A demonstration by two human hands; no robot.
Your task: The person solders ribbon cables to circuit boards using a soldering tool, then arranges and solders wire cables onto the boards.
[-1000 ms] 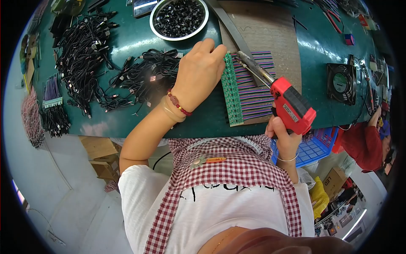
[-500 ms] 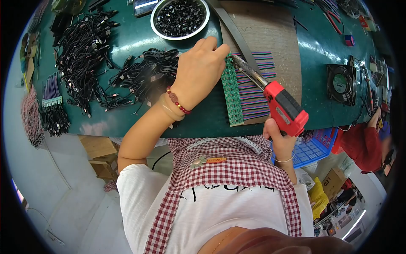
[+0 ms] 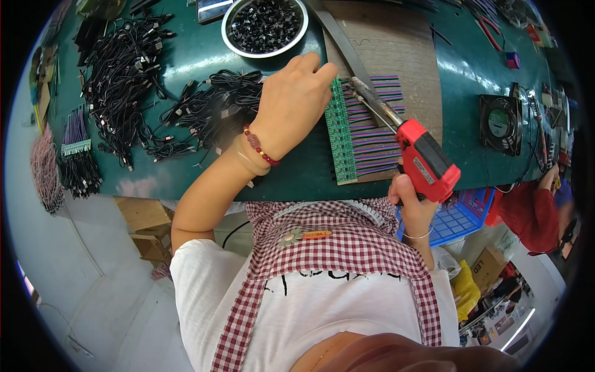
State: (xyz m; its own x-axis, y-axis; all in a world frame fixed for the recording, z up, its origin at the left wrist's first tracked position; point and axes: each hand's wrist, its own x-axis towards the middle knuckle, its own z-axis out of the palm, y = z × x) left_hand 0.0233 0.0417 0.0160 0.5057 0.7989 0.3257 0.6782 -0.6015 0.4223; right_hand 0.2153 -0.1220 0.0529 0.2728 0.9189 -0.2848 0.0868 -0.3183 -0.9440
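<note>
My right hand [image 3: 413, 201] is wrapped round the handle of a red and black soldering gun [image 3: 427, 160]. Its metal tip points up and left, over the upper part of a green circuit board panel [image 3: 341, 136]. Rows of coloured wires [image 3: 377, 149] run right from the panel. My left hand [image 3: 297, 96] is at the panel's upper left edge, back of the hand up, fingers bent together; what they hold, if anything, is hidden. Beyond it stands a white-rimmed bowl [image 3: 265, 28] of small black parts. Black cables [image 3: 214, 102] lie left of my left hand.
A metal bar [image 3: 341, 40] lies across a wooden board [image 3: 396, 43]. On the right is a black fan [image 3: 499, 123]; a blue basket [image 3: 462, 217] stands below the table edge. More black cables [image 3: 124, 80] are heaped at the left. Another person's red sleeve [image 3: 530, 214] shows far right.
The soldering gun first moved left and down along the panel, then back up and right, its tip lifting off slightly. My left hand has stayed almost still.
</note>
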